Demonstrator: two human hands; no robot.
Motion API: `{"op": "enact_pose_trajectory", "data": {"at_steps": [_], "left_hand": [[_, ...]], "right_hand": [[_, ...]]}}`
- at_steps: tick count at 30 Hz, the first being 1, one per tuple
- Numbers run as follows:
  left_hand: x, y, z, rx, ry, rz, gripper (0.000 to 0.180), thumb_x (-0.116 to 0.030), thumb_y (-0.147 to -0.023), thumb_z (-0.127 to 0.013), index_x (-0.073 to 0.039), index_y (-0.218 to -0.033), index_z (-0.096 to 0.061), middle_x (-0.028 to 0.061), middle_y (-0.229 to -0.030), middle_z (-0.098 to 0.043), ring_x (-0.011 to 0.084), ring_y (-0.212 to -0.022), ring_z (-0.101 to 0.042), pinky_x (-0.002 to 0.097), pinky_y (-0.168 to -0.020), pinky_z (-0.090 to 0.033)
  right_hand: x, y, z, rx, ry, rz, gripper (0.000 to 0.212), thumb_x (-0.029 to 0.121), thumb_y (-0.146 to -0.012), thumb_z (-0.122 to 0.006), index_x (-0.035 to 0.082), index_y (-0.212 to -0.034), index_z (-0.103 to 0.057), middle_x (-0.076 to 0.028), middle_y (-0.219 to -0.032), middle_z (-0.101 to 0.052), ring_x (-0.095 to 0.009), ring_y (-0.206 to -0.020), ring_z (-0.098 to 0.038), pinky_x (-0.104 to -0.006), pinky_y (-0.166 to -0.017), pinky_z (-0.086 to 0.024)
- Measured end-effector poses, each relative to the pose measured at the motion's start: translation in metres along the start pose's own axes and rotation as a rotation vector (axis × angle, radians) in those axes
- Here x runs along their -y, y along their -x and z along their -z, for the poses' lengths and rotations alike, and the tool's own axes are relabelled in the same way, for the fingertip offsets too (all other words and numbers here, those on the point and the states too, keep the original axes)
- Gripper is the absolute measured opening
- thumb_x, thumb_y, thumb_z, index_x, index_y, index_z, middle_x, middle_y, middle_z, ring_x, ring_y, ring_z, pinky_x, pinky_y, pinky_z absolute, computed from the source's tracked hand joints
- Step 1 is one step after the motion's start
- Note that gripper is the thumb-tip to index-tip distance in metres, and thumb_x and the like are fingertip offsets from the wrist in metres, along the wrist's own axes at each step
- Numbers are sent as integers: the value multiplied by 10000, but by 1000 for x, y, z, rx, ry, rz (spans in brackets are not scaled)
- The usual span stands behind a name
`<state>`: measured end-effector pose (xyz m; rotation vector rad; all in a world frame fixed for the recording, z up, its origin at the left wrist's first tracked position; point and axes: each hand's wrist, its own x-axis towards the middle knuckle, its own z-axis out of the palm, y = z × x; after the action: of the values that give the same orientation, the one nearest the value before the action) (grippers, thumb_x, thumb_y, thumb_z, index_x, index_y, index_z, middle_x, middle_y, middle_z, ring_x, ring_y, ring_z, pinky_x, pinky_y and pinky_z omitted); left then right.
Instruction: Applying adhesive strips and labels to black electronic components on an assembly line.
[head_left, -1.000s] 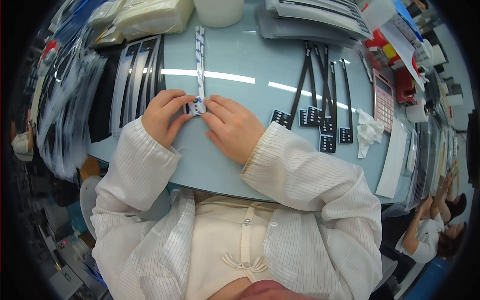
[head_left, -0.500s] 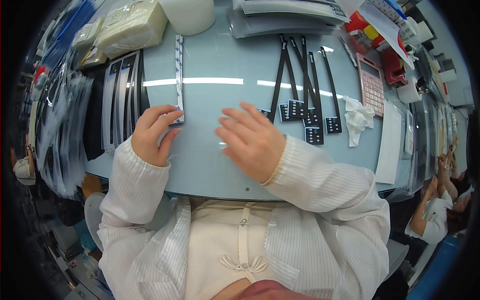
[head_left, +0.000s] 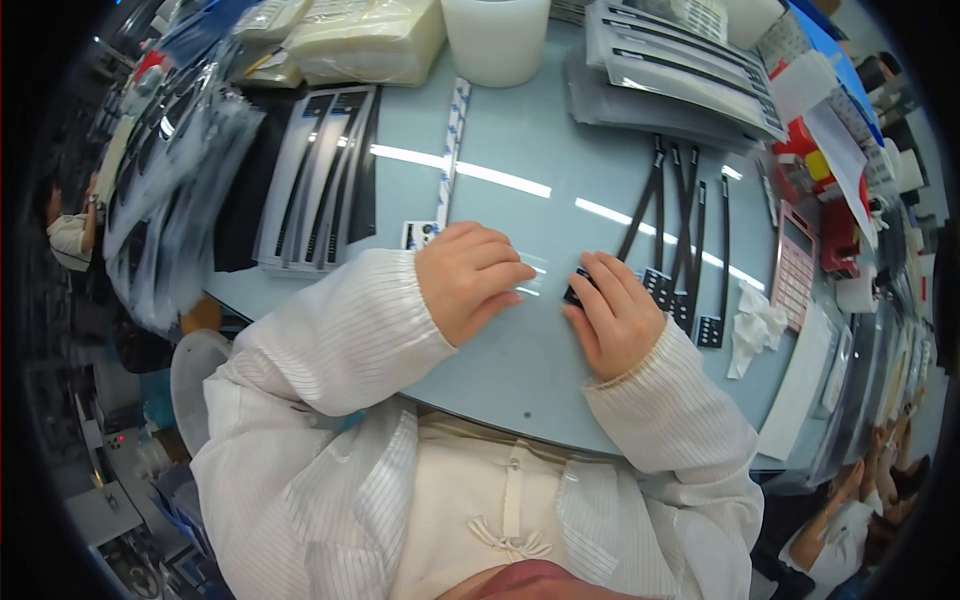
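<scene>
My left hand [head_left: 474, 281] hovers over the table with curved fingers, thumb and fingertips apart, nothing visible between them. Just beyond its knuckles lies a narrow strip [head_left: 452, 150] with white and blue backing and a perforated lower end. My right hand [head_left: 617, 312] is over the leftmost of several black strips; its fingertips lie at that strip's wide perforated end [head_left: 580, 286], thumb apart from the fingers. The other black strips [head_left: 682, 215] lie fanned to the right, some overlapping, with white-marked wide ends toward me. My right hand hides part of the leftmost strip.
Clear sleeves with black strips [head_left: 318, 185] and loose plastic film [head_left: 180, 200] lie left. Behind are wrapped packs [head_left: 365, 40], a white tub [head_left: 495, 42] and stacked sheets [head_left: 675, 85]. A pink calculator [head_left: 793, 265] and crumpled tissue [head_left: 757, 328] stand right. Other people sit beyond.
The view has turned, shifting the table contents rightward. My left hand has left the backed strip's lower end; my right hand has come to the leftmost black strip.
</scene>
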<state>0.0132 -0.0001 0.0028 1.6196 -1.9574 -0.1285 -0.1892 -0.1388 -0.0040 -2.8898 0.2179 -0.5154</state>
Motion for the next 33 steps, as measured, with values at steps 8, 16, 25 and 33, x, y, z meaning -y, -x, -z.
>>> {"op": "enact_pose_trajectory", "data": {"at_steps": [8, 16, 25, 33], "left_hand": [[6, -5, -2, -28, 40, 15, 325, -66, -697, -748, -31, -1012, -675, 116, -963, -653, 305, -939, -622, 411, -845, -476], [8, -16, -8, 2, 75, -38, 320, 3, -759, -676, -15, -1076, -638, 132, -983, -640, 317, -972, -612, 409, -875, -466], [6, -13, -12, 0, 349, 118, 548, 74, -748, -612, 3, -1286, -539, 140, -970, -640, 322, -944, -610, 390, -859, -484], [10, -10, -15, 1, 315, 75, 515, 77, -742, -608, 3, -1249, -562, 134, -942, -639, 312, -914, -609, 388, -840, -489]], "right_hand": [[1, 0, -4, -52, -38, 79, 303, 25, -726, -736, -59, -1001, -641, -265, -1122, -627, -404, -1091, -613, -418, -918, -540], [13, 1, -17, -88, -208, 169, 319, 38, -693, -746, -48, -987, -658, -215, -1074, -650, -366, -1071, -623, -414, -882, -538], [-2, -6, -4, -74, -189, 223, 390, 42, -642, -743, -28, -1018, -666, -129, -996, -682, -289, -937, -628, -355, -739, -513], [6, -16, -2, -33, -122, 251, 361, -1, -637, -715, -35, -993, -668, -154, -981, -677, -293, -894, -649, -381, -737, -521]]}}
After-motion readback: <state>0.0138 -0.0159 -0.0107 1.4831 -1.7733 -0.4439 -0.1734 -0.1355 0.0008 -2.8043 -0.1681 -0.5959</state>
